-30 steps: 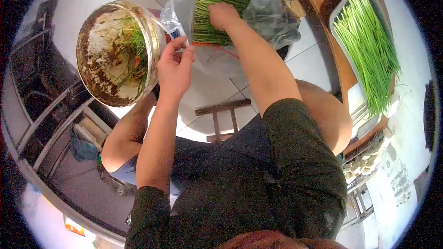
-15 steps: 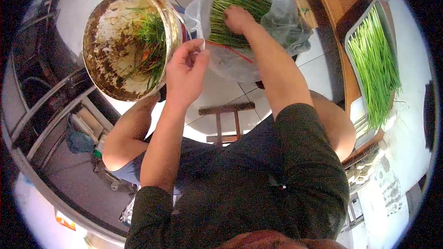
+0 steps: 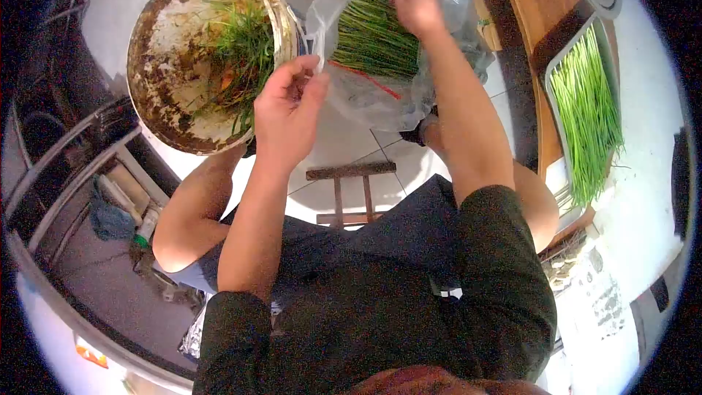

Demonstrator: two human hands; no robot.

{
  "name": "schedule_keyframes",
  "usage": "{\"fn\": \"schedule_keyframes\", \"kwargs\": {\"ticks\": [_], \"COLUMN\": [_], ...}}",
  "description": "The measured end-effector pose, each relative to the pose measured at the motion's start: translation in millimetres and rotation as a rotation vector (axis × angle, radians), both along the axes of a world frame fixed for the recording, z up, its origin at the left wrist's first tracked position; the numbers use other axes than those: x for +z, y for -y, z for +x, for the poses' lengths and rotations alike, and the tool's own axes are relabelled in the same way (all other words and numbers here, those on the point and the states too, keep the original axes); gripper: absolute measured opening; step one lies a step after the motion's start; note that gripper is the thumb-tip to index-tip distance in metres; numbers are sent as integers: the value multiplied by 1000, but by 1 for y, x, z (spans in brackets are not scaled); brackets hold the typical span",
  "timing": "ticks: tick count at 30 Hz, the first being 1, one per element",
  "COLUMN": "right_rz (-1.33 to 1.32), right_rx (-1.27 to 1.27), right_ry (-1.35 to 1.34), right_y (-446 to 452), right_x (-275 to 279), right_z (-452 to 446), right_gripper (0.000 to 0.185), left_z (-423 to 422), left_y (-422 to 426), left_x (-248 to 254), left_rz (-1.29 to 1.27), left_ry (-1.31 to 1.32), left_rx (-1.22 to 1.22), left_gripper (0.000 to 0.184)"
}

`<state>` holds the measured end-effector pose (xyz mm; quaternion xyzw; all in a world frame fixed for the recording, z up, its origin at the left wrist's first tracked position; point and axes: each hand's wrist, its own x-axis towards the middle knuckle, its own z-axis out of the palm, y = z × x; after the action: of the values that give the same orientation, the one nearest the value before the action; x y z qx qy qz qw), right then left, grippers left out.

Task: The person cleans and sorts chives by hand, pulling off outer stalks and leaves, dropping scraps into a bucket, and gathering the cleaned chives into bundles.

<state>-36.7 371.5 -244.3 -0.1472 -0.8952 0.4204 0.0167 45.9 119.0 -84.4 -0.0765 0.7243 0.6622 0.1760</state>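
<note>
Right hand (image 3: 417, 7) shifts from middle of stalks (image 3: 373, 38) to far edge, baring more; grip unclear; left hand (image 3: 288, 106) pinches bag (image 3: 402, 107) rim

You have one view here — from your own head, facing forward and steeply down. Your shirt (image 3: 365, 314) fills the bottom edge, nearest the lens; your left hand (image 3: 287, 111) and right hand (image 3: 417, 7) sit farther off, toward the top, above the floor (image 3: 355, 145). The lens is very wide — edges curve, corners go dark.
</note>
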Motion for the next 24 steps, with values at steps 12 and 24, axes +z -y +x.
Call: {"fn": "schedule_keyframes", "kwargs": {"ticks": [12, 24], "right_rz": [178, 275], "right_rx": [44, 474], "right_ry": [83, 460], "right_y": [9, 80], "right_x": [81, -52], "right_z": [29, 48], "right_gripper": [29, 49], "left_z": [0, -1], "left_y": [6, 14], "left_x": [3, 15], "left_rz": [96, 44], "left_ry": [13, 3], "left_rx": [37, 60], "left_gripper": [25, 22]}}
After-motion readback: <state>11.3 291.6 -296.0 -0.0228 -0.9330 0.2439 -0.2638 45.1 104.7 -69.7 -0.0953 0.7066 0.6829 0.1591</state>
